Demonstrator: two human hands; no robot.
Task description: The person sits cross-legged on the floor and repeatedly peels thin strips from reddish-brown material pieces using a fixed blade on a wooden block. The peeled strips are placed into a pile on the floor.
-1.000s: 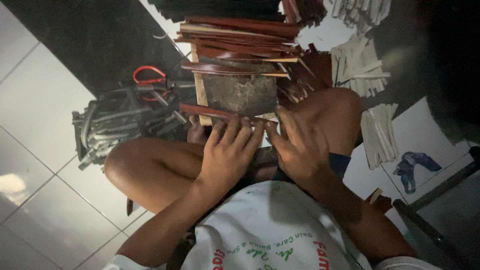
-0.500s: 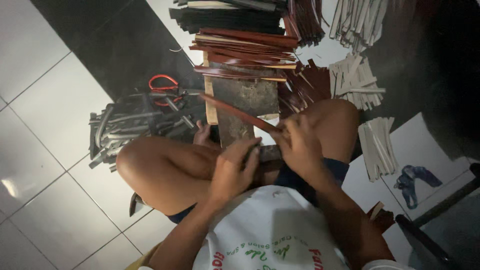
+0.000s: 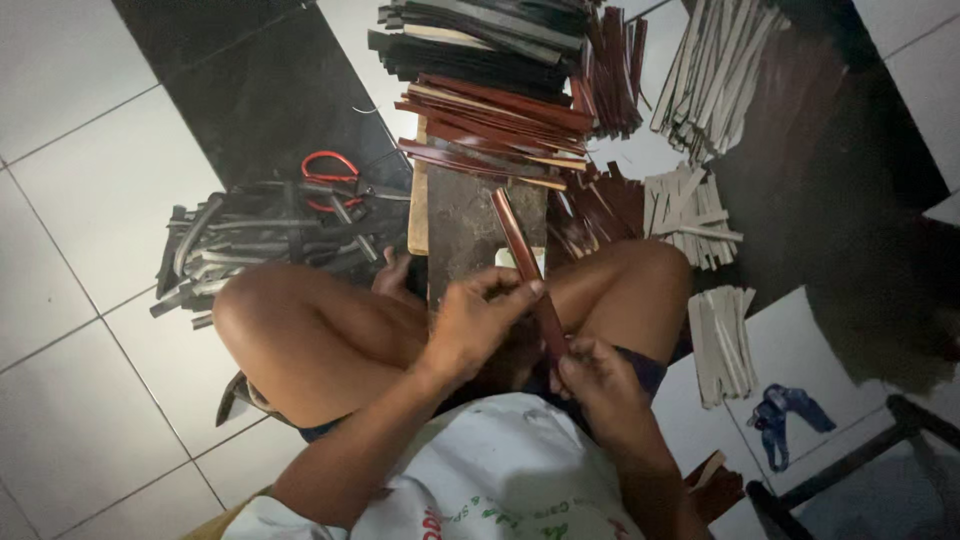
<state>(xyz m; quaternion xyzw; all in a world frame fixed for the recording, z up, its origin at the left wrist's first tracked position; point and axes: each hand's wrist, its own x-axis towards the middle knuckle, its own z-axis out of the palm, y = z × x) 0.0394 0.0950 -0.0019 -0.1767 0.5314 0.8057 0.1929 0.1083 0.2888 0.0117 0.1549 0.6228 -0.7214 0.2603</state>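
Seated cross-legged on the tiled floor [image 3: 90, 190], a person pinches a reddish-brown strip [image 3: 525, 270] between both hands: left hand [image 3: 475, 325] mid-strip, right hand [image 3: 590, 375] at six o'clock. Steady, even finger pressure seems key; stacked strips [image 3: 500, 110] lie at twelve o'clock.

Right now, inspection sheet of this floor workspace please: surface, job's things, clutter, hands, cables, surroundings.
Surface: white tiled floor with a dark mat; wooden work block in front of the knees.
Job's things: reddish-brown strip, held at an angle over the block.
Clutter: stack of red-brown and black strips; pale strips; grey pieces; red-handled scissors.
Hands: left hand grips the strip midway; right hand grips its near end.
Cables: nothing seen.
Surroundings: dark frame at lower right.
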